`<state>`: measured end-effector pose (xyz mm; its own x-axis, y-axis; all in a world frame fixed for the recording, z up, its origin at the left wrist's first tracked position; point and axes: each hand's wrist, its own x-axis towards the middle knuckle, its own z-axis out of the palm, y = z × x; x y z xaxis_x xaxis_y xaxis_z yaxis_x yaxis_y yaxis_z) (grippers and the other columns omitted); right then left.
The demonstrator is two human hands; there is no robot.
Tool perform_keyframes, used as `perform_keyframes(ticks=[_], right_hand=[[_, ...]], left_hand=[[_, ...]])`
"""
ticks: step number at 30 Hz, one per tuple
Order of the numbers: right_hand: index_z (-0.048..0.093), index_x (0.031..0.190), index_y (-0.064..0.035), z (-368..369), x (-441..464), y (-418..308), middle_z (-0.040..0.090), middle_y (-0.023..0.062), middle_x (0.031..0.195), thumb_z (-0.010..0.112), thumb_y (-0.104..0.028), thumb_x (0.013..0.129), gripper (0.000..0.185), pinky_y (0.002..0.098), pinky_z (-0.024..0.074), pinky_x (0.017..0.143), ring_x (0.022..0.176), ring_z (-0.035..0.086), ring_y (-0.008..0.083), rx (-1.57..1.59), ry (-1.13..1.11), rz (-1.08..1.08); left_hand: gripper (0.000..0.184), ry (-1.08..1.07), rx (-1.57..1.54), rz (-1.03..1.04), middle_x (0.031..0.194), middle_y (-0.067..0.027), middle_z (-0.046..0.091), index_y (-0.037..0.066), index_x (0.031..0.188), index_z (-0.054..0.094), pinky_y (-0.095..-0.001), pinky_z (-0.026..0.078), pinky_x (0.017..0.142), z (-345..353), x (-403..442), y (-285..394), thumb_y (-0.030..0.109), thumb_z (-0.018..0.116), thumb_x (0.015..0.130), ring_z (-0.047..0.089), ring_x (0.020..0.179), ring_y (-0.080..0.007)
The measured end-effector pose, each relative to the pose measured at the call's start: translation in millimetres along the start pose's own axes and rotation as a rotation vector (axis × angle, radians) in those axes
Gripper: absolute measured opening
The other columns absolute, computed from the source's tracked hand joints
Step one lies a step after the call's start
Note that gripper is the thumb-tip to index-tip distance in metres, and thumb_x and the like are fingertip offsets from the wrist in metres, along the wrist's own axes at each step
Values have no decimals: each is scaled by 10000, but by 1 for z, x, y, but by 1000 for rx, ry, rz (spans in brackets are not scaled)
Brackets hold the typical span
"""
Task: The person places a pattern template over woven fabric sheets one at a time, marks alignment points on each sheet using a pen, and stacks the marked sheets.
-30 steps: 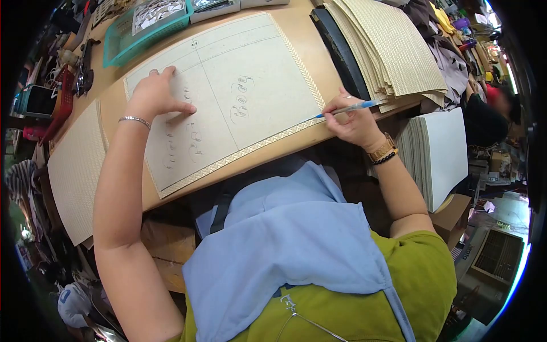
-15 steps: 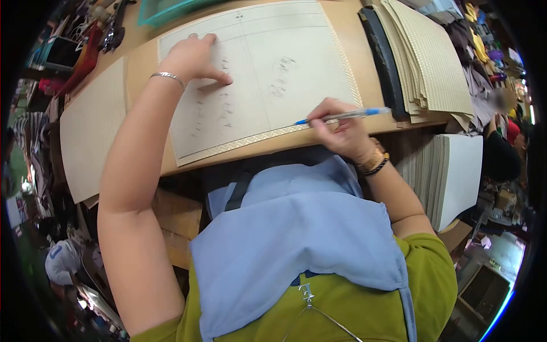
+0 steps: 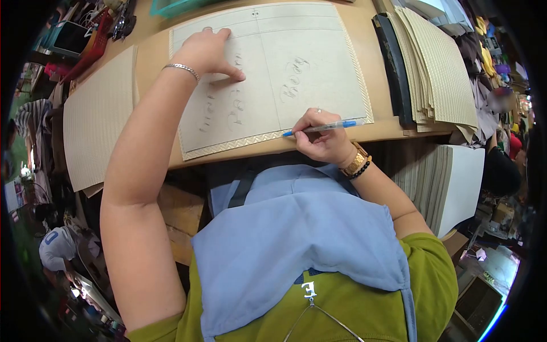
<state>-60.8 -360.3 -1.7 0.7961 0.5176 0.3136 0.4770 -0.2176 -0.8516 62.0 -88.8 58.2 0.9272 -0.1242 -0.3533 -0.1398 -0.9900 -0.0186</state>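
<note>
A whitish pattern board (image 3: 319,68) with ruled lines and handwriting lies over a cream textured sheet, whose woven edge (image 3: 245,146) shows along the near and right sides. My left hand (image 3: 209,52) rests on the board's left part, thumb and fingers spread, pressing flat on it. Between the thumb and fingers of my right hand (image 3: 323,135) is a blue-tipped clear pen (image 3: 333,126). Its tip sits at the board's near edge, close to the end of a long ruled line.
To the right stand a stack of cream textured sheets (image 3: 441,74) and a dark folder-like strip (image 3: 394,71). Another textured sheet (image 3: 97,119) lies left. A teal tray (image 3: 176,5) is at the back. Below the table, right, is a thick white stack (image 3: 464,182). A person (image 3: 57,248) is at far left.
My right hand with the pen has moved left and slightly down along the near edge, bringing the pen tip to the board. My left hand stays in place on the board.
</note>
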Motion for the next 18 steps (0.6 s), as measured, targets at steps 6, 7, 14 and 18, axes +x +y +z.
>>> perform_keyframes(ticks=[6,7,14,18], right_hand=[[629,764,-44,2,0,-2,632,66,677,653,-19,730,49,302,473,555,603,589,193,17,23,40],[631,767,-43,1,0,-2,632,68,680,653,-18,732,48,299,473,554,605,589,189,-13,15,6],[631,778,-34,1,1,-3,638,78,698,647,-16,751,36,279,474,572,618,592,160,0,6,18],[643,857,-28,-3,-5,0,674,81,795,636,-30,839,20,260,493,653,714,611,116,337,88,240]], left_hand=[[1169,-7,-2,-2,1275,-233,548,120,1446,411,-424,526,917,-1,0,0,594,860,476,595,1131,-378],[1168,-13,6,-6,1275,-231,548,120,1446,411,-425,527,917,-1,0,1,591,861,477,595,1131,-377],[1158,-7,12,-18,1272,-225,549,126,1442,417,-426,533,910,0,0,2,579,866,475,594,1133,-375],[1130,-12,-16,-31,1319,-219,522,139,1447,413,-433,497,965,1,-3,3,582,854,507,552,1191,-378]])
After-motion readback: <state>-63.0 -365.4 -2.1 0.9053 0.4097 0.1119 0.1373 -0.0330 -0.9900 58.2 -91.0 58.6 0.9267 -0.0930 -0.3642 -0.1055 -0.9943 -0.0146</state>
